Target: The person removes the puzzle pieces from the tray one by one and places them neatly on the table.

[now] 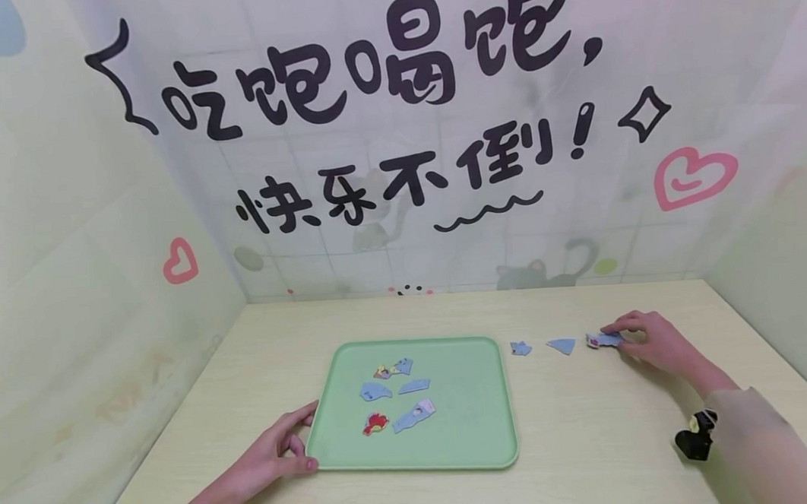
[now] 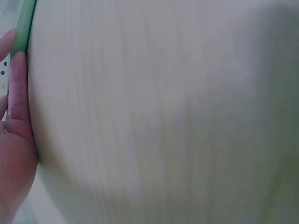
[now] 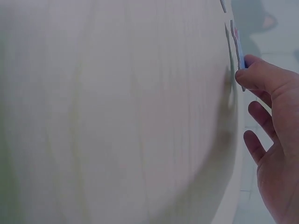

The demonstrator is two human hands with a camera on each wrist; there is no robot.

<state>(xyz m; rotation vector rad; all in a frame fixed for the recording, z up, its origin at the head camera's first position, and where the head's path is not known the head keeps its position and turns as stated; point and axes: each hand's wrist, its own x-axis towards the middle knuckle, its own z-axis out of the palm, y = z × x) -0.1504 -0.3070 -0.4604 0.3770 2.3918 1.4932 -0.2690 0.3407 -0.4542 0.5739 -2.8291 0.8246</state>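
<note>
Between thumb and fingertips, my right hand [image 1: 648, 340] pinches an irregular blue puzzle piece [image 1: 601, 340] with a small printed patch at its left end. In the right wrist view that thin piece [image 3: 240, 51] stands slightly off the table, above its shadow. My left hand [image 1: 277, 450] holds the light green tray [image 1: 476, 455] by its left rim, thumb at the near corner. Several flat picture pieces lie on the tray, among them a red one [image 1: 376, 422] and a long blue one with a pale end [image 1: 414, 415].
Right of the tray, a small jagged blue piece [image 1: 521, 348] and a triangular blue piece [image 1: 562, 346] lie in a row on the pale wooden table [image 1: 577, 433]. A printed wall [image 1: 376, 261] stands behind. A black device [image 1: 697, 436] sits at the right wrist.
</note>
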